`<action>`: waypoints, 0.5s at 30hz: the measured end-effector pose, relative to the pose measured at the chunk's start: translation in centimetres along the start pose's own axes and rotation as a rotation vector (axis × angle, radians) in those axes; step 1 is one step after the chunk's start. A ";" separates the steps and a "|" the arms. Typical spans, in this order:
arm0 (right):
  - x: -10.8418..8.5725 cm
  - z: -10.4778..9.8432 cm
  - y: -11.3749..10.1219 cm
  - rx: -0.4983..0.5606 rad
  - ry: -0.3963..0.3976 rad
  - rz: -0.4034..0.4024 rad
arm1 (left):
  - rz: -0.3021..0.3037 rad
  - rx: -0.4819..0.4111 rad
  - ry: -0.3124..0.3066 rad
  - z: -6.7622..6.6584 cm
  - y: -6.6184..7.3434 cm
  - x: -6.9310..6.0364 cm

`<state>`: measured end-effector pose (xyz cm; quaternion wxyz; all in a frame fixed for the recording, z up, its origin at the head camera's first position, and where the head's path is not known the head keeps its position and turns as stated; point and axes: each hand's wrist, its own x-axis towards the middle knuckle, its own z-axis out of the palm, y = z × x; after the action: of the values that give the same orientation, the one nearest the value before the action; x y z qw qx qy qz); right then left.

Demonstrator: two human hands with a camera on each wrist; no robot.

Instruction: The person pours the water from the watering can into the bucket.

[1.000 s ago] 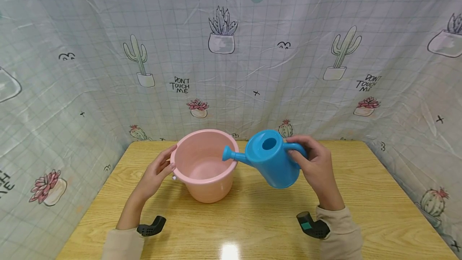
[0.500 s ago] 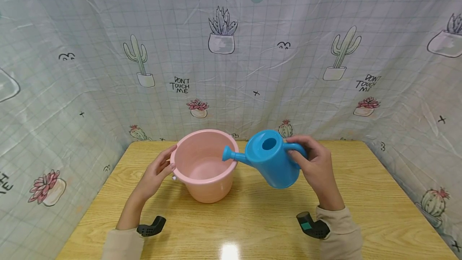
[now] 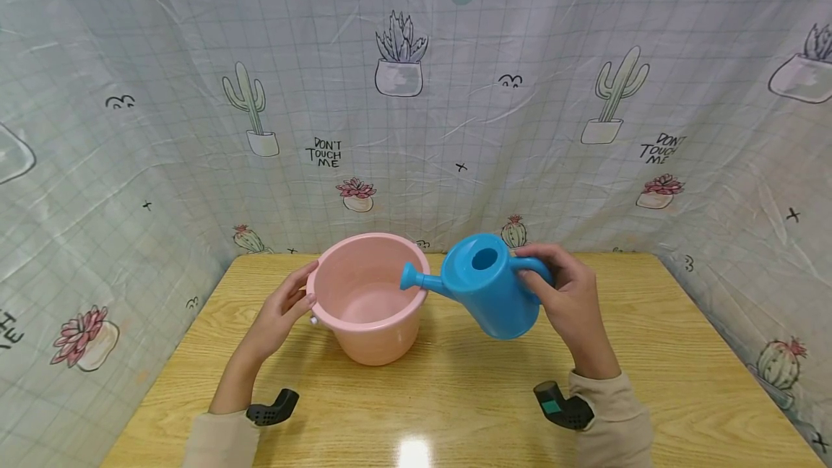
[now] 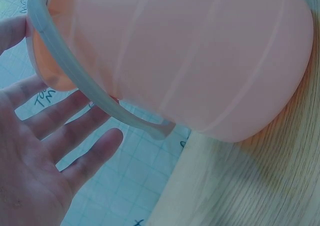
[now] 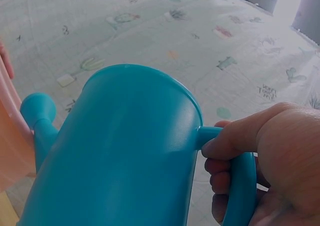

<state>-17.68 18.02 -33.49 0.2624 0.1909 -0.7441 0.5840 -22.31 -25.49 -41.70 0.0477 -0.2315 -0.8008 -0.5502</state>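
Observation:
A pink bucket (image 3: 378,341) stands on the table, slightly tilted in the head view. My left hand (image 3: 278,316) rests on its left rim, fingers relaxed and spread; the left wrist view shows the palm (image 4: 35,156) beside the bucket's pale carrying handle (image 4: 80,81). My right hand (image 3: 572,302) grips the handle of a blue watering can (image 3: 497,298), held in the air right of the bucket. The can leans left, its spout head (image 3: 409,276) over the bucket's right rim. In the right wrist view, thumb and fingers (image 5: 220,178) curl round the can's handle (image 5: 242,186).
The wooden table (image 3: 481,410) extends round the bucket to both sides. A printed cloth (image 3: 455,121) with cactus drawings hangs behind it and along the sides. Each wrist carries a black device, the left one (image 3: 274,408) and the right one (image 3: 564,408).

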 end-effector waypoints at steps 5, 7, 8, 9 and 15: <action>0.0 0.0 0.0 -0.003 -0.001 0.012 | 0.002 -0.003 -0.001 0.0 0.0 0.0; 0.1 -0.1 0.0 -0.004 -0.002 0.013 | 0.002 -0.004 -0.002 0.0 0.0 0.1; 0.1 -0.1 0.0 -0.004 -0.002 0.014 | 0.001 -0.005 -0.002 0.0 0.0 0.1; 0.1 -0.1 0.0 -0.005 -0.003 0.015 | 0.000 -0.006 -0.003 0.0 0.0 0.1; 0.2 -0.1 0.0 -0.013 -0.010 0.016 | -0.004 -0.011 -0.005 0.0 0.1 0.1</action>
<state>-17.78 18.09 -33.36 0.2553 0.1861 -0.7508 0.5801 -22.39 -25.46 -41.56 0.0433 -0.2314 -0.7985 -0.5540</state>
